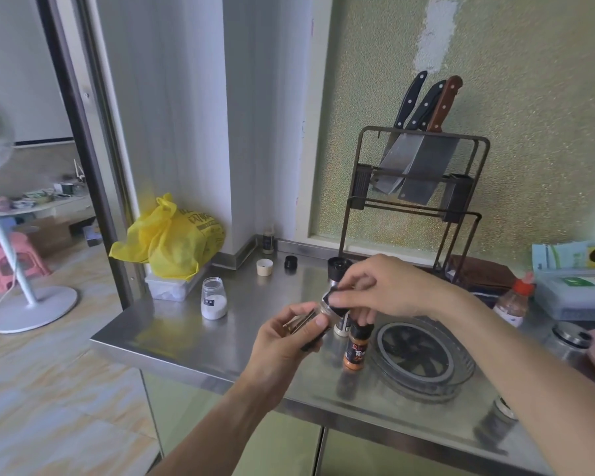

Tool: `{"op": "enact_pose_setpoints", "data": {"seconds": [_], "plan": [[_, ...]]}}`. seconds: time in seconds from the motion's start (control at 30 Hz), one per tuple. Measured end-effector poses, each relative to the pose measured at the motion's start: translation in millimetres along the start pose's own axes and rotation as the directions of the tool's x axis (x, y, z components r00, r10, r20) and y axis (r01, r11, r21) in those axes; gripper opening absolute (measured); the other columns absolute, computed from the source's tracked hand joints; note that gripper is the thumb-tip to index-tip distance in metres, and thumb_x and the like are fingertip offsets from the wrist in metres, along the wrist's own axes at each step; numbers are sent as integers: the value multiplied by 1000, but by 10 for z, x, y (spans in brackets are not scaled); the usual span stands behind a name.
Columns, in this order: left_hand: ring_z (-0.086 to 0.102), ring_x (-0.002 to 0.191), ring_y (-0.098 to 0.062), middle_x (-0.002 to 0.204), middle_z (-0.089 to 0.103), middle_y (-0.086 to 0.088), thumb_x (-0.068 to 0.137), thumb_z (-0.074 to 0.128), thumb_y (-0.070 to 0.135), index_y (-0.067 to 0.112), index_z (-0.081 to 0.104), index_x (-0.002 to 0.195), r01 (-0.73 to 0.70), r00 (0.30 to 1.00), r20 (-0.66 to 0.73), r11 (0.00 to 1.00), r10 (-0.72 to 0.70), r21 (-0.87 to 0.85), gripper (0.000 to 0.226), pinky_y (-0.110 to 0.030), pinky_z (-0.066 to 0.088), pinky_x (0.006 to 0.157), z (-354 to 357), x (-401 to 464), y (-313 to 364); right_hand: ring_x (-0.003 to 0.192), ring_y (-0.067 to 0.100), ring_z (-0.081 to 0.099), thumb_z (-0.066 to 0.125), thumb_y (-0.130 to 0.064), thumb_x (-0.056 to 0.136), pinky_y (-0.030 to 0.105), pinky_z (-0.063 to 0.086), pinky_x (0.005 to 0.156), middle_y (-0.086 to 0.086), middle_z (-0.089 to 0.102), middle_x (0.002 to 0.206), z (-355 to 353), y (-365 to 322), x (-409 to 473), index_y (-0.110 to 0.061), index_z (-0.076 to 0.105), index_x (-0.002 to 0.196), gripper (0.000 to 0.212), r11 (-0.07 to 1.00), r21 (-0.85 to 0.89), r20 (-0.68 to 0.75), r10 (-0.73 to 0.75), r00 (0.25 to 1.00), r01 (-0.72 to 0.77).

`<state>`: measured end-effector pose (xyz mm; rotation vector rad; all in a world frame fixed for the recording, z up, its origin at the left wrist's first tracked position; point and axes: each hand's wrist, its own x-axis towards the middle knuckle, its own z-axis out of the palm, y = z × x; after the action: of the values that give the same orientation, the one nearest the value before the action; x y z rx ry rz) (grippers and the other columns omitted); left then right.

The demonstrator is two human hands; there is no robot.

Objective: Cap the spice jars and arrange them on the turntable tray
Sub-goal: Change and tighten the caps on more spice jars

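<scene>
1. Nearest the camera, the left hand (289,341) grips a small spice jar (315,321) tilted on its side above the near-middle of the steel counter (172,338), fingers and thumb curled round its body.
2. At the jar's mouth the right hand (382,286) pinches a black cap (334,300), seemingly mid-way through fitting or screwing it on.
3. Just right of the hands the clear turntable tray (423,359) carries no jars yet; an orange spice jar (356,348) stands beside its left rim.
4. Farther left an uncapped jar of white powder (213,298) waits; a white cap (264,267) and a loose black cap (290,262) lie at the far edge.
5. Judged by look, the jars are light, rigid, smooth and perhaps breakable; best gripped round the body, upright while open, with caps pinched at the rim.
</scene>
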<state>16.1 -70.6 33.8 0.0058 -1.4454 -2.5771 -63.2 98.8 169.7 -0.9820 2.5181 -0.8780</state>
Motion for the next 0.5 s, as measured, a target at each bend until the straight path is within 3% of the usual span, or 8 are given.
{"op": "enact_pose_setpoints", "data": {"seconds": [0.07,0.17,0.2,0.27,0.37,0.43,0.5], "plan": [[51,62,-20,89,64,-17,64,91,22,4,71,109,-1,1000,2,1000,1,7,52,-29,48,70,-24,6,-5,81,16,78,77,-48,86,33,63,81,1,80,93,0,-51,-10,-22,73,114,38,996,-93,3,-1,1000,1],[53,63,-21,89,65,-17,63,92,22,5,72,109,-3,1000,4,1000,2,11,53,-29,48,71,-45,14,-5,78,19,77,80,-27,88,29,62,75,7,79,96,-9,-57,27,-17,68,118,34,1000,-24,22,-11,1000,11],[53,63,-20,89,65,-17,63,92,22,4,72,110,-7,1000,7,1000,7,19,54,-29,48,71,-51,16,-5,74,20,78,76,-34,91,28,62,71,9,80,89,-19,-62,32,-13,72,110,28,999,-30,25,16,1000,-16],[53,63,-20,89,66,-16,63,92,23,2,71,112,-7,1000,2,1000,7,29,58,-30,47,72,-67,22,-8,77,19,79,70,-54,90,32,63,77,5,81,88,-15,-91,35,-18,75,105,40,993,-105,10,52,999,-50],[52,65,-21,90,66,-17,60,97,28,0,69,115,-11,1000,-12,999,11,43,68,-35,40,75,-90,23,-11,86,24,79,79,-37,88,34,63,82,6,79,96,-7,-100,59,-21,69,117,35,999,-35,44,21,999,-19],[53,67,-22,92,67,-17,56,101,34,8,72,109,-21,1000,-11,998,22,62,66,-38,37,76,-107,22,-15,81,25,79,71,-43,93,29,63,74,9,80,88,7,-121,62,-14,73,107,33,997,-50,56,54,997,-51],[53,66,-22,91,69,-16,53,102,36,15,73,102,-23,1000,-17,997,24,68,60,-37,36,74,-125,21,-16,84,20,78,73,-51,89,31,62,79,3,80,93,27,-145,78,-19,72,111,39,988,-150,38,51,998,-45]]}}
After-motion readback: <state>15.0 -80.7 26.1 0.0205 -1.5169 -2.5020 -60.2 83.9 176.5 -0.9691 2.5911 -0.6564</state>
